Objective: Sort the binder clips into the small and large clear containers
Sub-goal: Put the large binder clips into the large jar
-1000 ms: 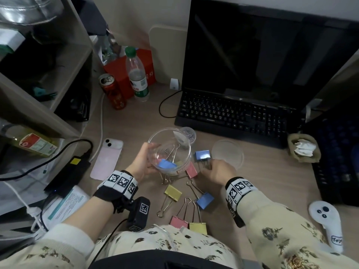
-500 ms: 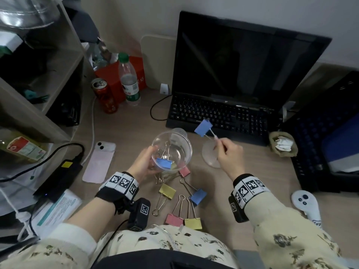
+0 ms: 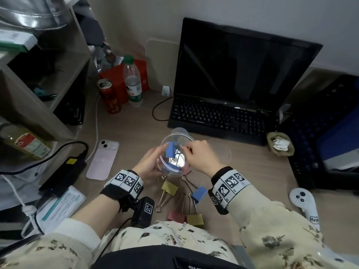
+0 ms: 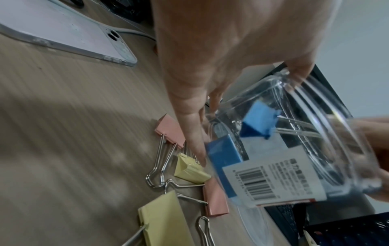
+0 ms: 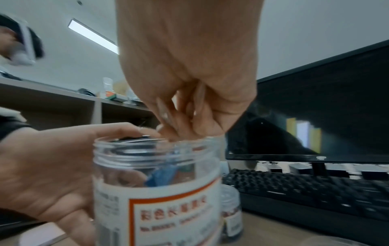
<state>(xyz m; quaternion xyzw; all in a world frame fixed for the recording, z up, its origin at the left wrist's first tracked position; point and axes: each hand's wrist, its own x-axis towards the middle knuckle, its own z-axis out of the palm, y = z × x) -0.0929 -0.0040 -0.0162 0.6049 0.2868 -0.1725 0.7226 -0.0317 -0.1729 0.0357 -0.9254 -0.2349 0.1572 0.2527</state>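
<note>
My left hand [image 3: 154, 159] grips the large clear container [image 3: 175, 141], tilted a little above the desk. My right hand [image 3: 186, 149] is at its mouth and pinches the wire handles of a blue binder clip [image 3: 170, 150] that hangs inside; the left wrist view shows this clip [image 4: 258, 123] within the container wall [image 4: 315, 136]. A second blue clip [image 3: 174, 167] lies at the bottom. The small clear container [image 3: 179, 131] stands just behind. On the desk below lie a yellow clip [image 3: 170, 188], a blue clip [image 3: 200, 193], a pink clip [image 3: 175, 215] and another yellow one [image 3: 195, 219].
A clear lid [image 3: 223, 152] lies right of the containers. A black laptop [image 3: 217, 117] stands behind them. A phone [image 3: 103, 160], a power brick [image 3: 64, 175], a red can [image 3: 109, 98] and a bottle [image 3: 133, 82] are to the left; a white controller [image 3: 305, 202] is at right.
My right hand picked the blue clip off the desk, raised it toward the keyboard, then brought it left and down into the large container's mouth. The left hand kept holding the container.
</note>
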